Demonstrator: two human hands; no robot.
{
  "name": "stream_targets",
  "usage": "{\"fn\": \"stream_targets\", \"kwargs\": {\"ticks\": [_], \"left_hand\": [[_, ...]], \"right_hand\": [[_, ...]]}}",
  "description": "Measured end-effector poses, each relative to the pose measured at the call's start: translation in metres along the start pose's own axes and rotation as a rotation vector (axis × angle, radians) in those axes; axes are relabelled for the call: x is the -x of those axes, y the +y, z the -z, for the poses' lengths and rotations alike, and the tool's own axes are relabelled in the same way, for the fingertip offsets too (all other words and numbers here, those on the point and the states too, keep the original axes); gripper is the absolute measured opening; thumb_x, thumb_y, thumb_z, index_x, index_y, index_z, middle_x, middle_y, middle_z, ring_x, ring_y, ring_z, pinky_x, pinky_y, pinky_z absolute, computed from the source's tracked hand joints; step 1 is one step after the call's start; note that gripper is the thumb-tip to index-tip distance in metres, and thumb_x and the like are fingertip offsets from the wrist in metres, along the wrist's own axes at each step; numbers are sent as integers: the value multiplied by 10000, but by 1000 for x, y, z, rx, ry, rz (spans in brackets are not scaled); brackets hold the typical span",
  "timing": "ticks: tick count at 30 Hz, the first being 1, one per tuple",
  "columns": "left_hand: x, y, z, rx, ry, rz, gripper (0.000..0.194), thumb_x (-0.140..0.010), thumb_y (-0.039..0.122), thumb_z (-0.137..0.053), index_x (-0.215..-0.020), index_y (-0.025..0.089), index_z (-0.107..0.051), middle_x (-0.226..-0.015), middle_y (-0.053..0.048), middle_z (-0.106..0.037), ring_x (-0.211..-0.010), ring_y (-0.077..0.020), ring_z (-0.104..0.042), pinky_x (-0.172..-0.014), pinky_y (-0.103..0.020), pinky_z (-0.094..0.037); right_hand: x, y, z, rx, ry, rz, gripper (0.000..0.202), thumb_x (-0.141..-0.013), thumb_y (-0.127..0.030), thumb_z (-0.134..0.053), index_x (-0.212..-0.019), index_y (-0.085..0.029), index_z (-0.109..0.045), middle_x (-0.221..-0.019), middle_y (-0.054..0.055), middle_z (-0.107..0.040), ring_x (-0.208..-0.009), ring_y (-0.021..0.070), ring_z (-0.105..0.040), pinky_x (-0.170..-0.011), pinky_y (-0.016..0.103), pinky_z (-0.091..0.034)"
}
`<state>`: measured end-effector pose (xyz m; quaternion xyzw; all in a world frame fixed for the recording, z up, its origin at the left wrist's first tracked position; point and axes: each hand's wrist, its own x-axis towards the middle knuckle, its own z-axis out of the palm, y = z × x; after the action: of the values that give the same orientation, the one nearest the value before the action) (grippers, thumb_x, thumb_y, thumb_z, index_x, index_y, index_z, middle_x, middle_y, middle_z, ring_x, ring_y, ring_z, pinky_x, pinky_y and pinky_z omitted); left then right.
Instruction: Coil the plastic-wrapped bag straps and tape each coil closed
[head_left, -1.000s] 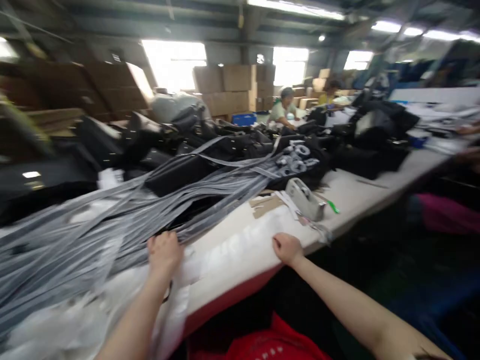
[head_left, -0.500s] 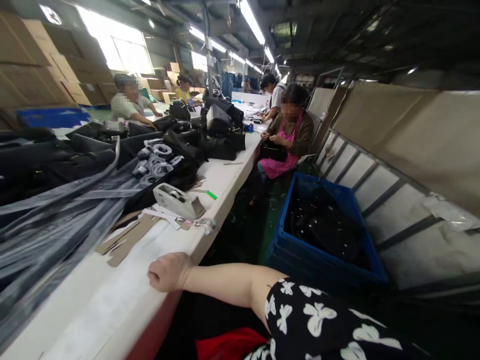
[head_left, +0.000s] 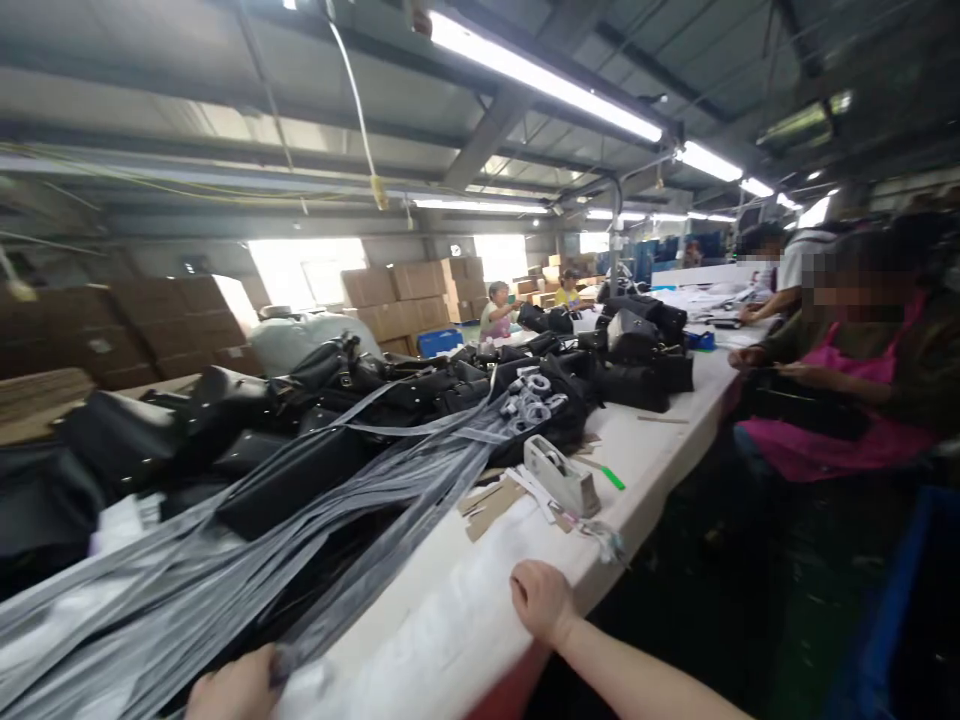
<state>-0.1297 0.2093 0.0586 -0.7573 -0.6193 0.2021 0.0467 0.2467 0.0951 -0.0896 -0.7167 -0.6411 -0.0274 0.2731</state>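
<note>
At the lower left, my left hand (head_left: 236,685) is partly cut off by the frame and blurred. Its fingers are curled at the near end of the long plastic-wrapped straps (head_left: 352,510), which lie across the table. My right hand (head_left: 541,600) is closed in a fist on the white table's (head_left: 442,610) near edge, with nothing visible in it. Beyond that fist are brown cardboard strips (head_left: 491,508), a grey tape dispenser (head_left: 559,475) and a green-handled tool (head_left: 613,477). Rolled clear-wrapped straps (head_left: 531,400) lie farther back.
Black bags (head_left: 247,405) are heaped along the table's left and far side. A co-worker in a pink apron (head_left: 847,430) sits at the right, handling a black bag. Part of a blue crate (head_left: 892,610) shows at the lower right. Cardboard boxes (head_left: 165,325) are stacked behind.
My view has turned left and up, so the table sits farther right. My left hand has come into view at the straps. My right fist still rests at the table edge.
</note>
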Motion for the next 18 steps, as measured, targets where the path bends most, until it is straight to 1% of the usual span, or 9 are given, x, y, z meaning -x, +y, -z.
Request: {"fn": "stream_targets", "kwargs": {"ticks": [2,4,6,8,10,12,14,16,18], "left_hand": [[3,-7,-1,11,13,16,199,-787,143,-551,-931,229,-658,-1069,-94,-712,-1038,-290,-652,-832,-385,-448],[5,-7,10,38,54,33,196,-790,146,-531,-942,208,-638,-1099,-123,-699,-1053,-296,-643,-827,-375,-431],[14,-2,30,83,87,39,194,-819,149,-492,-969,189,-609,-1084,-132,-700,-1029,-287,-650,-816,-357,-422],[37,11,54,145,111,10,198,-884,204,-429,-1020,185,-571,-1043,-119,-711,-976,-266,-665,-777,-329,-425],[73,37,76,230,189,-93,218,-928,308,-398,-1054,203,-542,-975,-102,-718,-921,-267,-673,-729,-318,-429],[116,75,89,309,224,-282,183,-916,331,-447,-1004,220,-562,-934,-89,-718,-889,-269,-675,-698,-308,-433],[157,118,91,343,169,-515,150,-913,277,-452,-936,223,-589,-859,-78,-716,-817,-256,-684,-661,-301,-441],[186,154,82,348,136,-773,139,-906,229,-460,-953,214,-589,-849,-66,-715,-736,-237,-685,-622,-294,-447],[199,176,66,339,100,-905,138,-904,215,-459,-966,202,-582,-821,-58,-714,-653,-231,-677,-561,-293,-440]], "right_hand": [[3,1,-3,-17,-2,-3,165,-871,-182,-449,-791,-186,-593,-804,50,-639,-772,190,-573,-691,279,-352],[4,0,-2,-61,-17,-7,186,-873,-178,-430,-783,-181,-592,-795,59,-630,-769,194,-566,-702,286,-349],[3,-3,3,-212,-46,-56,178,-859,-200,-444,-757,-177,-588,-788,69,-621,-787,207,-561,-727,298,-356],[-2,-8,13,-475,-126,-192,195,-844,-279,-491,-705,-173,-576,-766,78,-610,-805,221,-561,-745,309,-375],[-14,-16,29,-681,-251,-328,336,-879,-416,-450,-691,-169,-580,-727,84,-606,-765,220,-572,-714,313,-409],[-32,-26,50,-848,-398,-382,553,-937,-537,-252,-781,-154,-620,-742,98,-629,-719,206,-594,-667,311,-452],[-52,-37,77,-1210,-566,-428,694,-951,-580,-109,-954,-126,-634,-852,119,-660,-757,187,-623,-675,303,-494],[-68,-46,112,-1629,-680,-531,587,-969,-543,-221,-1052,-109,-608,-839,93,-656,-703,146,-618,-629,260,-504],[-73,-52,153,-1810,-629,-573,316,-964,-363,-407,-1062,-129,-594,-651,-5,-573,-508,80,-515,-482,180,-429]]}}
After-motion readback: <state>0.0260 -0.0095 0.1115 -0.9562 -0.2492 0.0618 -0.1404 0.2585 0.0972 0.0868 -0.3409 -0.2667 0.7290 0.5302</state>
